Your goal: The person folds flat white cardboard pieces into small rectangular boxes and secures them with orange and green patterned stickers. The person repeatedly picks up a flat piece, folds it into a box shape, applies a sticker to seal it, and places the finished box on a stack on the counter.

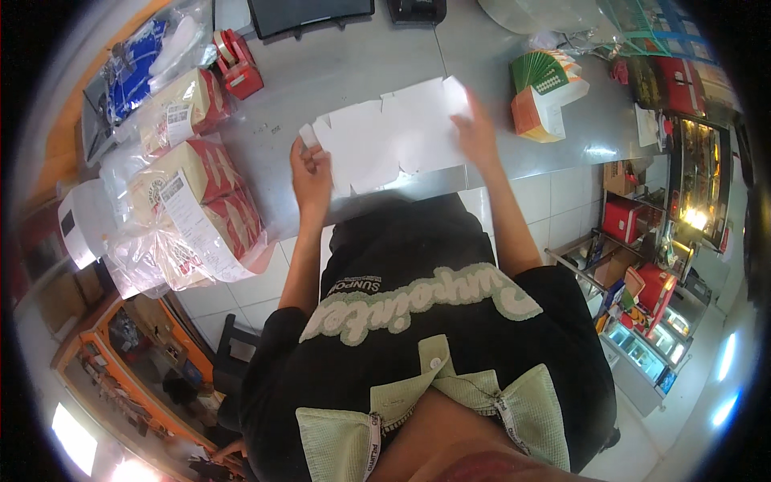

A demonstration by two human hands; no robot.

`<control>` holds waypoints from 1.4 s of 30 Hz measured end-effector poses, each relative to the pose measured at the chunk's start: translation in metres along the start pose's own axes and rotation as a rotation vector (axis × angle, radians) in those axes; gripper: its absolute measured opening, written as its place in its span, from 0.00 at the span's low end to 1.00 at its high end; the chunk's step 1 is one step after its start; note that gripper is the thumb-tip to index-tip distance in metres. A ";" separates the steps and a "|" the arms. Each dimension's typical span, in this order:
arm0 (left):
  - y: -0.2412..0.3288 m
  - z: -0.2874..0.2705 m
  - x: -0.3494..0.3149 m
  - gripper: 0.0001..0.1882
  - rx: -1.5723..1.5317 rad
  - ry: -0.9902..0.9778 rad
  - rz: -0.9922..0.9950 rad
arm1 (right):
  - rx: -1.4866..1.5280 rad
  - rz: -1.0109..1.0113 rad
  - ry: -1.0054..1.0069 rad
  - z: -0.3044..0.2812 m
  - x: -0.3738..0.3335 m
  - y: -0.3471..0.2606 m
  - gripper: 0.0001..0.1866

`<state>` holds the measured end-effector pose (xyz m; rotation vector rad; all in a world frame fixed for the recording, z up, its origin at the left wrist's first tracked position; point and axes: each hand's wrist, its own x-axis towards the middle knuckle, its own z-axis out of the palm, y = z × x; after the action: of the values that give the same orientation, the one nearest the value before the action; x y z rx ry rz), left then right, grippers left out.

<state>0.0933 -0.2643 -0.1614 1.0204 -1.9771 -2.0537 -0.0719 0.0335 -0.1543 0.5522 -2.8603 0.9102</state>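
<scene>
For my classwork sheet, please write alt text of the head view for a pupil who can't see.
A person's left hand and right hand hold a flat, notched white cardboard blank by its ends over a grey metal counter. Plastic-wrapped cream-and-red packages and a red tape dispenser sit at left, orange-and-green cartons at right.

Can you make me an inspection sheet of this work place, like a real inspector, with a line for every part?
Surface: grey metal counter, with a few small dark marks.
Things in hand: white card sheet, opened flat, with notched edges.
Clutter: red tape dispenser and plastic-wrapped packages at left; green-and-orange card stack at right.
Hands: left hand has its fingers curled at the sheet's left end; right hand, a bit blurred, holds the right end.
Cables: nothing seen.
Surroundings: pale tiled floor; lit display case at right.
</scene>
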 end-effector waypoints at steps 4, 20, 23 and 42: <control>-0.050 0.015 -0.002 0.48 0.576 -0.028 0.417 | -0.101 -0.069 0.086 0.040 -0.016 0.002 0.34; 0.163 0.090 0.028 0.32 0.650 -0.839 0.467 | 0.814 0.061 -0.474 -0.105 0.018 -0.079 0.07; 0.172 0.105 0.020 0.22 0.727 -0.983 0.442 | 0.885 0.098 -0.514 -0.117 0.007 -0.082 0.06; 0.197 0.180 -0.078 0.08 0.028 -0.554 0.218 | 0.618 -0.013 -0.041 -0.175 -0.001 -0.100 0.05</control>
<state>-0.0137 -0.1003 0.0356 0.2199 -2.2294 -2.3587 -0.0389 0.0588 0.0426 0.6331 -2.5638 1.8067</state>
